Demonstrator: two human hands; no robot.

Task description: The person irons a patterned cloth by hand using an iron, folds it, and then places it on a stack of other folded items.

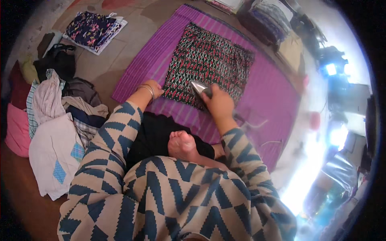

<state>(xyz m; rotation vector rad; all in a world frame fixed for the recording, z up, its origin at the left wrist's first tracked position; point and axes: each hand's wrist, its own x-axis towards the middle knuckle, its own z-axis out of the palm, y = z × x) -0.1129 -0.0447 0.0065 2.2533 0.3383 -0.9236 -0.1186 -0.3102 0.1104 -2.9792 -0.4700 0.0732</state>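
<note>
A dark patterned cloth [208, 60] with red and white motifs lies flat on a purple striped cloth [265, 99] spread over the floor. My right hand [220, 104] grips a clothes iron [199, 90], whose silver pointed front rests over the near part of the patterned cloth. At the near left corner of that cloth is my left hand [153, 89], with bangles on the wrist; its fingertips touch the corner, and whether they pinch it is unclear. A cord lies to the right of my right wrist. My bare foot [182, 144] shows in front of me.
A heap of crumpled clothes [54, 120] lies at the left. Beyond it, folded floral cloth [90, 30] rests on the tiled floor [120, 39]. A pile of fabric [268, 21] stands at the upper right, and bright glare covers much of the right side.
</note>
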